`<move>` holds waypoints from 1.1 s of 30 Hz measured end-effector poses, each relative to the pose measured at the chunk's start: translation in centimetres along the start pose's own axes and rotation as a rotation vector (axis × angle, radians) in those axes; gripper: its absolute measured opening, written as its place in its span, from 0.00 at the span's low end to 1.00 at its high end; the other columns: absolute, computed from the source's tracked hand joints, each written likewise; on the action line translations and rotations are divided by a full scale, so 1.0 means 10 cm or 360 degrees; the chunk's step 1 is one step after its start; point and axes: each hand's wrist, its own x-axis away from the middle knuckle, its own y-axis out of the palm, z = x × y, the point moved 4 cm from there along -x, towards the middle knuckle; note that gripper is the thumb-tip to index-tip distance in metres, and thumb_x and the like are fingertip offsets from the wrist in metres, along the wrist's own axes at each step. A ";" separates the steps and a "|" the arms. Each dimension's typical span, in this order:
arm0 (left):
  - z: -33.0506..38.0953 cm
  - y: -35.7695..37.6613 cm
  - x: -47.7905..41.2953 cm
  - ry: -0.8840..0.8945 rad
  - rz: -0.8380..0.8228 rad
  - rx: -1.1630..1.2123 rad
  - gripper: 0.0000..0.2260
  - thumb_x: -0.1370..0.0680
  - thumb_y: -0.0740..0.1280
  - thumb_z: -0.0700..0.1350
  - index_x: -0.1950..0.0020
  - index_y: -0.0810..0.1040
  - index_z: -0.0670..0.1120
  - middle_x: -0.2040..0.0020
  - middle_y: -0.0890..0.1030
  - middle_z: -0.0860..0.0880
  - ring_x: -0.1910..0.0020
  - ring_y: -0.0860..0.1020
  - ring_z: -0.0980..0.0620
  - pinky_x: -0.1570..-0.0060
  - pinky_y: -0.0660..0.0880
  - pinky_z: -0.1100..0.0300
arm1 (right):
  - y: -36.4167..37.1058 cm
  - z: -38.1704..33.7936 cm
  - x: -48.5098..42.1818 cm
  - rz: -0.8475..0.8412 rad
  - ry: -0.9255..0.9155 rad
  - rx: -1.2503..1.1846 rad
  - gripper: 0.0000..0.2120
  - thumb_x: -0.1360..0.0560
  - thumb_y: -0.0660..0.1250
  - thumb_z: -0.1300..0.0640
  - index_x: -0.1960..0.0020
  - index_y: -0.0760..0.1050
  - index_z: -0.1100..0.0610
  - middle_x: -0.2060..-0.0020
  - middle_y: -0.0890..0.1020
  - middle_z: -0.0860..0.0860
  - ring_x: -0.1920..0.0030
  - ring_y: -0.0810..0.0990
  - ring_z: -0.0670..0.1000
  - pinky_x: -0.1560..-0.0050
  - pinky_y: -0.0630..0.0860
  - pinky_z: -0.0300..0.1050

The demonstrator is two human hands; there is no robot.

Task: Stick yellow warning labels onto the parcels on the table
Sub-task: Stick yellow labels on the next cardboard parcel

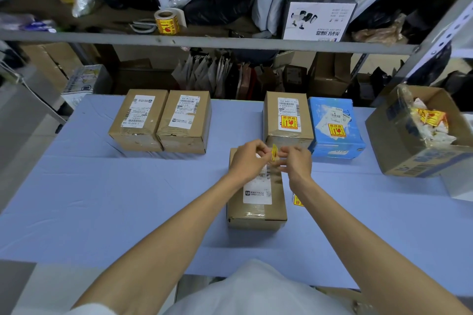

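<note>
Step in hand, as we read it: freeing a yellow label (274, 152) from its backing, ahead of sticking it down. The left hand (249, 158) and right hand (297, 161) both pinch it with curled fingers, one on each side. The label stands on edge between them, not flat.

It hangs just above the far end of the near parcel (256, 202), which lies on the tabletop (128, 199) and carries only a white shipping slip. Beyond that parcel, a brown parcel (288, 120) and a blue parcel (335, 128) already wear yellow labels. Beyond it to the left, two unlabelled parcels (138, 120) wait.

Next move, we judge: turn the label flat, sticky side down, lay it on the near parcel's top, then press it smooth.
</note>
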 end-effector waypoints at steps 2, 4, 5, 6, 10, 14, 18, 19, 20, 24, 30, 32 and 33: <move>-0.08 -0.03 -0.02 -0.0150 -0.0017 0.0278 0.02 0.25 0.68 0.44 0.55 0.79 0.47 0.57 0.81 0.52 0.55 0.77 0.55 0.53 0.72 0.62 | -0.03 0.02 -0.02 -0.0105 -0.0006 0.0110 0.11 0.23 0.59 0.62 0.47 0.76 0.65 0.55 0.83 0.59 0.57 0.83 0.56 0.64 0.78 0.44; -0.13 -0.04 -0.03 -0.0271 -0.0060 0.0408 0.03 0.24 0.68 0.44 0.54 0.80 0.46 0.56 0.81 0.51 0.53 0.77 0.54 0.49 0.73 0.59 | -0.04 0.02 0.00 -0.0202 -0.0014 0.0169 0.09 0.23 0.62 0.62 0.48 0.77 0.65 0.59 0.82 0.56 0.59 0.81 0.53 0.63 0.77 0.43; -0.14 -0.04 -0.03 -0.0306 -0.0075 0.0443 0.03 0.24 0.68 0.44 0.53 0.80 0.45 0.57 0.81 0.50 0.53 0.78 0.54 0.49 0.73 0.59 | -0.04 0.00 0.01 -0.0220 -0.0037 0.0186 0.07 0.24 0.64 0.62 0.49 0.77 0.64 0.61 0.81 0.55 0.60 0.80 0.52 0.62 0.77 0.42; -0.17 -0.04 -0.03 -0.0333 -0.0082 0.0472 0.03 0.24 0.68 0.44 0.53 0.80 0.45 0.57 0.81 0.50 0.53 0.78 0.53 0.49 0.73 0.59 | -0.03 -0.01 0.03 -0.0221 -0.0070 0.0192 0.05 0.24 0.65 0.62 0.51 0.78 0.63 0.62 0.81 0.53 0.60 0.80 0.51 0.61 0.76 0.41; -0.28 -0.05 -0.01 -0.0429 -0.0069 0.0524 0.03 0.25 0.69 0.44 0.57 0.79 0.46 0.57 0.81 0.49 0.55 0.77 0.53 0.50 0.72 0.57 | -0.01 0.00 0.06 -0.0197 -0.0186 0.0175 0.02 0.25 0.68 0.63 0.55 0.79 0.61 0.63 0.81 0.52 0.62 0.80 0.48 0.64 0.75 0.38; -0.34 -0.05 0.02 -0.0521 -0.0009 0.0561 0.07 0.26 0.71 0.44 0.63 0.77 0.49 0.59 0.80 0.50 0.59 0.76 0.53 0.60 0.72 0.60 | -0.03 -0.01 0.09 -0.0254 -0.0259 0.0215 0.03 0.25 0.69 0.63 0.53 0.79 0.62 0.60 0.82 0.52 0.60 0.80 0.45 0.66 0.74 0.34; -0.40 -0.07 0.08 -0.0582 0.0050 0.0510 0.06 0.28 0.72 0.45 0.64 0.79 0.50 0.52 0.83 0.47 0.52 0.81 0.47 0.52 0.78 0.53 | -0.04 0.03 0.10 -0.0277 -0.0281 0.0237 0.03 0.27 0.71 0.64 0.53 0.80 0.63 0.60 0.82 0.53 0.60 0.82 0.46 0.67 0.76 0.32; -0.40 -0.07 0.12 -0.0582 0.0053 0.0485 0.06 0.29 0.73 0.45 0.65 0.79 0.50 0.52 0.83 0.47 0.51 0.81 0.47 0.51 0.78 0.52 | -0.03 0.05 0.11 -0.0278 -0.0270 0.0264 0.03 0.27 0.71 0.64 0.54 0.80 0.63 0.60 0.83 0.53 0.60 0.82 0.47 0.66 0.76 0.34; -0.41 -0.08 0.16 -0.0580 0.0055 0.0451 0.06 0.29 0.73 0.45 0.64 0.78 0.51 0.52 0.82 0.47 0.51 0.81 0.47 0.51 0.78 0.52 | -0.03 0.08 0.12 -0.0277 -0.0256 0.0298 0.03 0.27 0.72 0.63 0.54 0.80 0.62 0.60 0.83 0.53 0.59 0.82 0.48 0.65 0.76 0.35; -0.47 -0.07 0.30 -0.0563 0.0081 0.0373 0.04 0.29 0.74 0.45 0.61 0.79 0.50 0.54 0.82 0.48 0.53 0.80 0.50 0.55 0.76 0.57 | -0.05 0.19 0.21 -0.0261 -0.0239 0.0362 0.05 0.30 0.74 0.62 0.56 0.79 0.60 0.61 0.83 0.55 0.62 0.82 0.50 0.63 0.78 0.39; -0.47 -0.02 0.51 -0.0633 0.0151 0.0339 0.04 0.27 0.73 0.44 0.55 0.82 0.44 0.56 0.81 0.49 0.56 0.78 0.53 0.63 0.72 0.67 | -0.12 0.25 0.34 -0.0188 -0.0222 0.0466 0.25 0.31 0.76 0.61 0.42 0.65 0.53 0.63 0.82 0.51 0.59 0.82 0.51 0.55 0.80 0.48; -0.48 -0.01 0.57 -0.0650 0.0173 0.0322 0.04 0.27 0.72 0.43 0.55 0.82 0.43 0.55 0.83 0.48 0.55 0.80 0.52 0.61 0.73 0.65 | -0.13 0.26 0.35 -0.0224 -0.0256 0.0512 0.25 0.32 0.76 0.61 0.43 0.65 0.54 0.64 0.82 0.50 0.60 0.82 0.48 0.57 0.80 0.46; -0.48 -0.01 0.59 -0.0659 0.0187 0.0298 0.04 0.27 0.72 0.43 0.56 0.82 0.44 0.55 0.83 0.48 0.55 0.80 0.51 0.59 0.73 0.64 | -0.13 0.27 0.37 -0.0235 -0.0273 0.0538 0.25 0.32 0.77 0.61 0.43 0.66 0.54 0.65 0.82 0.49 0.61 0.82 0.47 0.58 0.79 0.45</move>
